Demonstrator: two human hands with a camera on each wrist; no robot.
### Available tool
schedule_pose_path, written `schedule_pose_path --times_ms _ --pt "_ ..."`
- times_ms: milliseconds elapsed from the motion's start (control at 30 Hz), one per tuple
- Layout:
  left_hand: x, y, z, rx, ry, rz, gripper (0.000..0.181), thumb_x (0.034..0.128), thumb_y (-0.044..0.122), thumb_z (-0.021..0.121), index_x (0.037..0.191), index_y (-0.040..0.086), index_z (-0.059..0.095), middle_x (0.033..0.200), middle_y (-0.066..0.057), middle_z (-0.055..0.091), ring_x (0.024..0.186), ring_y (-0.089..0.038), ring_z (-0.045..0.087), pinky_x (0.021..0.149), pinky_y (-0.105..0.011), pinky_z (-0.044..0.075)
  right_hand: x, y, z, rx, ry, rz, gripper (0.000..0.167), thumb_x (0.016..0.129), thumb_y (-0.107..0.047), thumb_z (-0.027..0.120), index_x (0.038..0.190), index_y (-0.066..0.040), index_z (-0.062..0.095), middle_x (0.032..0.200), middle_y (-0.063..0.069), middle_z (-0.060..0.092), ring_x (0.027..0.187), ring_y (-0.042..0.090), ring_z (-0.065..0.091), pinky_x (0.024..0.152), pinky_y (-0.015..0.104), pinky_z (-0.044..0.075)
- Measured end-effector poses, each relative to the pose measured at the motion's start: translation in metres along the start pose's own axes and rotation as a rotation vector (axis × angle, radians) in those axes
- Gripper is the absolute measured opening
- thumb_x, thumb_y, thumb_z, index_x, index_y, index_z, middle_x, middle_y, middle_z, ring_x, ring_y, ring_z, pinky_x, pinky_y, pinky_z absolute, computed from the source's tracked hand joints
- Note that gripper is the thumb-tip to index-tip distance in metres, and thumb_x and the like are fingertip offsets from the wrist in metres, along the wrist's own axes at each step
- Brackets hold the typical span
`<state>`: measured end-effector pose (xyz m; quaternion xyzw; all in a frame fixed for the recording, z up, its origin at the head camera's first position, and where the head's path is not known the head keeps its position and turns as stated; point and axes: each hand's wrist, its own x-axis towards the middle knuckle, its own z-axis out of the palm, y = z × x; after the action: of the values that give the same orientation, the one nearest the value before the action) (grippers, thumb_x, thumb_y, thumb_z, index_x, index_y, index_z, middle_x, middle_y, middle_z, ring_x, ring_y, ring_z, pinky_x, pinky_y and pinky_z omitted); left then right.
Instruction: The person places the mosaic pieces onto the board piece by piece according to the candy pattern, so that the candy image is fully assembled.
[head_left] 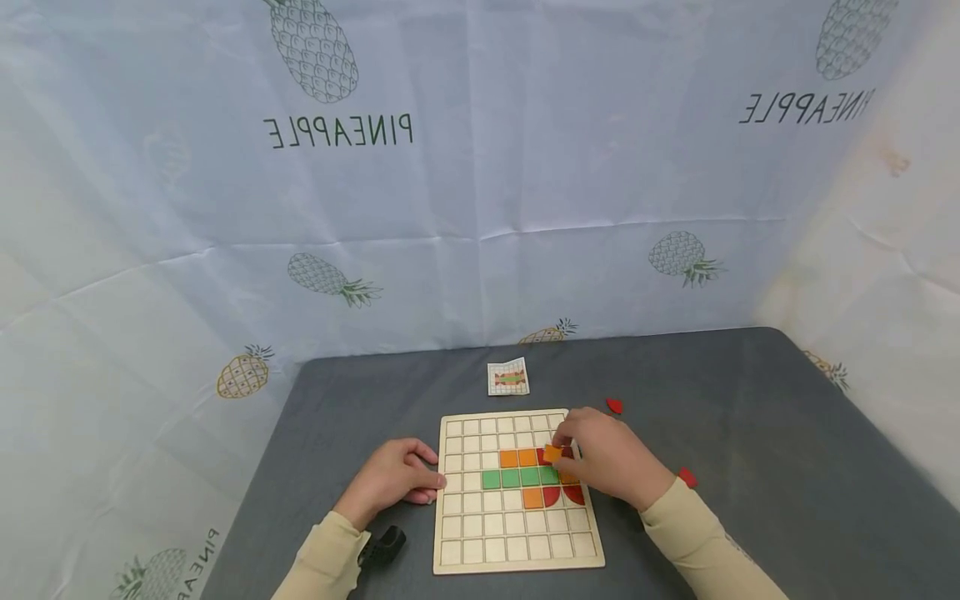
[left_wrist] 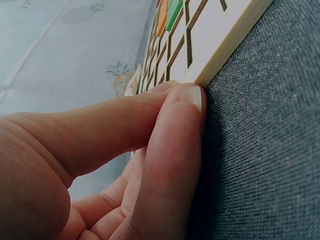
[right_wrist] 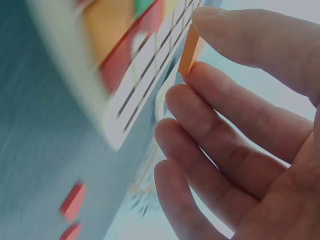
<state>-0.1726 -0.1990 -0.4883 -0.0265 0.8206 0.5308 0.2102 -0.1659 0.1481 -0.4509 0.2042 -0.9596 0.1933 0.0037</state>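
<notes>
A square wooden board (head_left: 495,563) with a grid of cells lies on the table. Its right part holds orange, green and red tiles, including a row of green squares (head_left: 511,477). My left hand (head_left: 392,482) grips the board's left edge between thumb and finger, close to the tabletop. Over the tiled area, my right hand (head_left: 611,457) pinches an orange square tile (right_wrist: 189,50) between thumb and index finger, raised off the board. The other fingers of that hand are spread and loosely bent. Part of the board's right side is hidden beneath the right hand.
Behind the board lies a small printed card (head_left: 508,377) with a coloured pattern on a grid. Two loose red pieces lie to the right, one farther back (head_left: 615,406) and another near the right sleeve (head_left: 687,477). Pineapple-print cloth (head_left: 480,183) hangs behind the grey table (head_left: 360,392).
</notes>
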Motion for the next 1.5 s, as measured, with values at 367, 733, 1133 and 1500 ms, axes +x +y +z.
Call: schedule_pose_path --times_ms 367,733,1133,1500 --pt "0.000 0.001 -0.001 -0.022 -0.024 0.016 0.043 0.0853 0.012 0.092 0.117 -0.002 0.068 0.087 -0.013 0.074 0.069 -0.014 0.077 0.065 -0.033 0.068 0.000 -0.036 0.022 -0.027 0.006 -0.235 0.017 0.085 -0.028 0.094 0.090 -0.020 0.080 0.087 -0.008 0.067 0.079 0.002 0.054 0.064 0.021 0.051" --pt "0.002 0.001 0.002 -0.016 -0.025 0.008 0.043 0.0857 0.013 0.092 0.118 -0.001 0.068 0.088 -0.013 0.074 0.070 -0.015 0.077 0.066 -0.033 0.068 -0.001 -0.041 0.032 -0.082 -0.031 -0.277 0.020 0.083 -0.030 0.096 0.088 -0.020 0.080 0.087 -0.010 0.068 0.080 0.004 0.057 0.068 0.023 0.054" --pt "0.001 0.001 0.000 -0.022 -0.031 0.007 0.043 0.0856 0.014 0.092 0.118 -0.001 0.067 0.089 -0.014 0.074 0.070 -0.015 0.077 0.066 -0.034 0.068 -0.001 -0.047 0.037 -0.095 -0.042 -0.280 0.018 0.083 -0.022 0.094 0.082 -0.021 0.075 0.076 -0.015 0.051 0.073 0.003 0.043 0.062 0.020 0.039" --pt "0.001 0.000 -0.002 -0.012 -0.026 0.006 0.043 0.0858 0.013 0.092 0.118 -0.002 0.067 0.087 -0.013 0.074 0.070 -0.015 0.077 0.066 -0.033 0.068 0.000 -0.049 0.039 -0.100 -0.039 -0.279 0.018 0.081 -0.018 0.091 0.080 -0.021 0.074 0.074 -0.015 0.049 0.072 0.003 0.042 0.061 0.019 0.037"
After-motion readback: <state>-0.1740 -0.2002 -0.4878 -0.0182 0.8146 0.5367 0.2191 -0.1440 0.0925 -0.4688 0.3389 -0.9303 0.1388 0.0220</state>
